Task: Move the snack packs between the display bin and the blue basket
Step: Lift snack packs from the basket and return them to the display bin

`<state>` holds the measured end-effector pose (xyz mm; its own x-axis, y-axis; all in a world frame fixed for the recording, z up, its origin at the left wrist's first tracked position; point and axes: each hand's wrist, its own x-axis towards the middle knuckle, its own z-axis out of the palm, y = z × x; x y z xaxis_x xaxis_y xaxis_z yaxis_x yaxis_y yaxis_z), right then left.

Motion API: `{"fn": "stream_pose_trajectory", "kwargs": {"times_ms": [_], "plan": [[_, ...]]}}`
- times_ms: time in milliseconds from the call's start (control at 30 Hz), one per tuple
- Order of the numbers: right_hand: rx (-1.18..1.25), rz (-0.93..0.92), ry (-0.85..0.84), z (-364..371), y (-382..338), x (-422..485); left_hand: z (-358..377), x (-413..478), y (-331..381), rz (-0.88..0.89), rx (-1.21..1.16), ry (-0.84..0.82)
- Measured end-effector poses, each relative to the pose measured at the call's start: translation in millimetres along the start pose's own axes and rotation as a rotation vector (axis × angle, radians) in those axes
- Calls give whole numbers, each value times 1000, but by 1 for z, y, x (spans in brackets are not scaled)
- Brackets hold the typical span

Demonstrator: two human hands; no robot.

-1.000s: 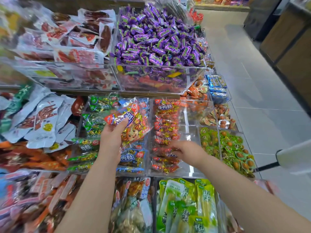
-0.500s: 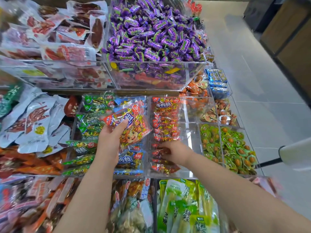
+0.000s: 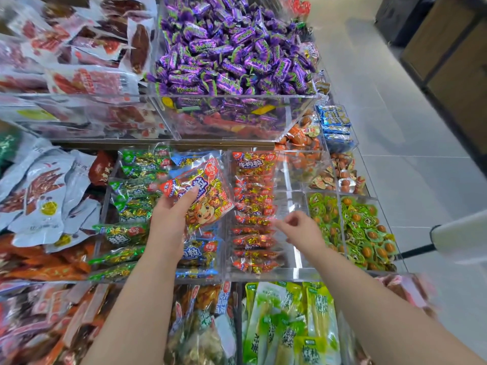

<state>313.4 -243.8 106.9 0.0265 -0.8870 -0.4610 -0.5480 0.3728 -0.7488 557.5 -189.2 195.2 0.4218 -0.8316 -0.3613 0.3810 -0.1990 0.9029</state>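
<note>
I've got the left hand (image 3: 168, 222) at frame centre, raised over the display bin (image 3: 297, 272), thumb and fingers gripping one red snack pack (image 3: 203, 196). The right hand (image 3: 303, 233) is just right of it, fingers loosely curled above the row of red packs (image 3: 253, 206). It's blurred, so I can't tell if it pinches anything. Purple candies (image 3: 232, 56) are piled upper centre, green-wrapped snacks (image 3: 363, 233) at right.

Grey tiled floor (image 3: 400, 180), wooden cabinets (image 3: 456, 61).
</note>
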Motion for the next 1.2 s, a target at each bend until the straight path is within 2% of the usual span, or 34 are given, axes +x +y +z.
{"fn": "stream_pose_trajectory", "kwargs": {"times_ms": [33, 100, 233, 433, 567, 700, 867, 900, 933, 1000, 1033, 1067, 1100, 1167, 1200], "plan": [[78, 77, 46, -2, -1, 3, 0, 0, 0, -1, -4, 1], [179, 208, -12, 5, -3, 10, 0, 0, 0, -6, -7, 5], [349, 217, -169, 36, -9, 24, -1, 0, 1, -8, -8, -1], [450, 281, -230, 40, -7, 28, -2, 0, 1, -13, -17, -6], [561, 419, -107, 33, -5, 39, -3, 1, 1, -18, -14, -8], [632, 369, -165, 38, -27, 46, -3, 1, 4, -41, -24, -4], [502, 325, -231, 28, -31, 43, 3, -2, 8, -77, -45, -36], [444, 309, -202, 24, -35, 42, 3, -3, 9, -90, -45, -57], [394, 268, -103, 20, -39, 39, 4, -4, 10, -103, -45, -84], [350, 102, 188, 7, -51, 29, 4, -6, 13, -136, -58, -154], [384, -5, 270, 0, -59, 20, 4, -7, 14, -149, -76, -191], [435, -101, 258, -6, -67, 11, 5, -7, 15, -159, -104, -227], [498, -177, 146, -13, -76, 1, 7, -8, 16, -167, -136, -257], [569, -256, -215, -19, -88, -17, 13, -8, 16, -175, -179, -300], [536, -282, -341, -21, -91, -24, 17, -9, 16, -172, -162, -325]]}}
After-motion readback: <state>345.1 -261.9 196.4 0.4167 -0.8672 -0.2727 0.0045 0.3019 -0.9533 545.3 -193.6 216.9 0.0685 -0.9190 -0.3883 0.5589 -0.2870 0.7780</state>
